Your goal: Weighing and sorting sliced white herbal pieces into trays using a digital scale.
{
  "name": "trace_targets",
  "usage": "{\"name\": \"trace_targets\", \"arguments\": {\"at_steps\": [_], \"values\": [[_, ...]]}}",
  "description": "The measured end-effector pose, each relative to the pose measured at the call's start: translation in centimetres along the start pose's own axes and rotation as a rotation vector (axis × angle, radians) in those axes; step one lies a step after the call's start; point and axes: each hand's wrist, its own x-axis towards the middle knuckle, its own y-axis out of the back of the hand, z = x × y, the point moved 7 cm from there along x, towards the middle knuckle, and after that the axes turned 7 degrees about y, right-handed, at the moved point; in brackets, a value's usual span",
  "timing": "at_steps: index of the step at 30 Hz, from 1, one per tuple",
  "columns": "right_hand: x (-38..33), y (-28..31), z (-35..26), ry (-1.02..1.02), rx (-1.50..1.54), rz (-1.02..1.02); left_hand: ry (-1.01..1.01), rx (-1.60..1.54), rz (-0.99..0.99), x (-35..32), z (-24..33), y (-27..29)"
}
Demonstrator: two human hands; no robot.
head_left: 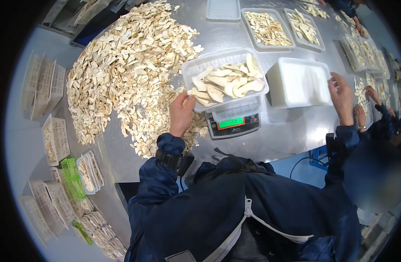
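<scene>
My left hand [181, 114] is closed on the near left corner of a clear plastic tray [192, 67] of sliced dried mushrooms [226, 82]. That tray sits tilted above a digital scale [234, 126] with a lit green display. Another clear tray [238, 109] shows between the two; whether they touch, I cannot tell. Beside the right edge of a stack of empty white trays [303, 83] is my right hand [341, 98], fingers apart and slightly bent, holding nothing. Its fingertips are close to the stack's rim; contact is unclear.
A large heap of mushroom slices [135, 56] covers the metal table's left side. Filled trays [270, 30] and an empty tray [223, 9] stand at the back. White baskets [56, 139] and a green basket [73, 177] lie left. Co-workers' hands [374, 94] work at the right.
</scene>
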Motion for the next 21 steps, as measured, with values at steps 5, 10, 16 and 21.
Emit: {"name": "trace_targets", "arguments": {"at_steps": [5, 10, 16, 21], "values": [[-0.1, -3.2, -10.2, 0.181, 0.193, -0.059, 0.017, 0.002, 0.075, -1.4, 0.6, 2.2], [-0.8, -6.4, -15.1, 0.267, 0.335, -0.099, 0.033, -0.13, 0.098, -2.6, 0.1, 3.3], [-1.3, -11.2, -16.2, 0.175, 0.394, -0.264, -0.094, -0.078, 0.102, -3.6, 0.8, 4.0], [-1.5, -15.0, -16.9, 0.122, 0.358, -0.412, -0.058, -0.081, 0.158, -4.1, 0.4, 5.6]]}}
